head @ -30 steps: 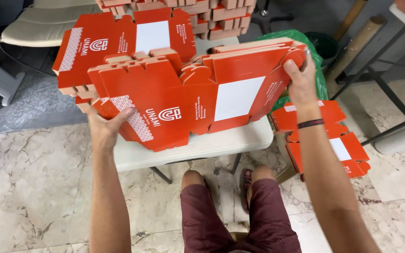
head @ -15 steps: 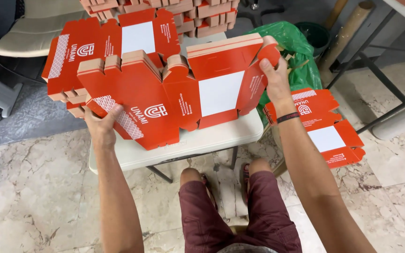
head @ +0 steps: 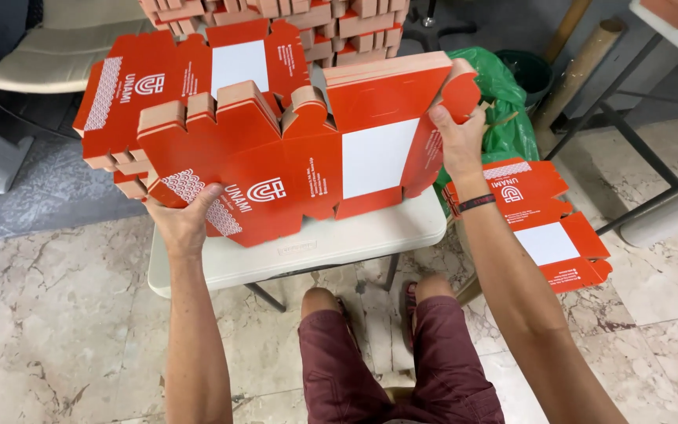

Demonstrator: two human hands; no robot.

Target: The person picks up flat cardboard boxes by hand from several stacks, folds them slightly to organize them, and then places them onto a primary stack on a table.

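Left hand point(head: 184, 222) fingers curled gripping, right hand point(head: 457, 144) raised, fingers pinching

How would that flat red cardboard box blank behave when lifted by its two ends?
The flat red cardboard box blank probably bends along its creases: the side flaps already angle upward. It seems light, since the left hand and right hand carry it by the edges alone.

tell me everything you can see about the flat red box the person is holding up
The unfolded box blank is red printed cardboard with a white panel, white patterning and brown raw edges on its notched flaps. It is held tilted above the small white table, the left hand gripping its lower left corner and the right hand its right flap.
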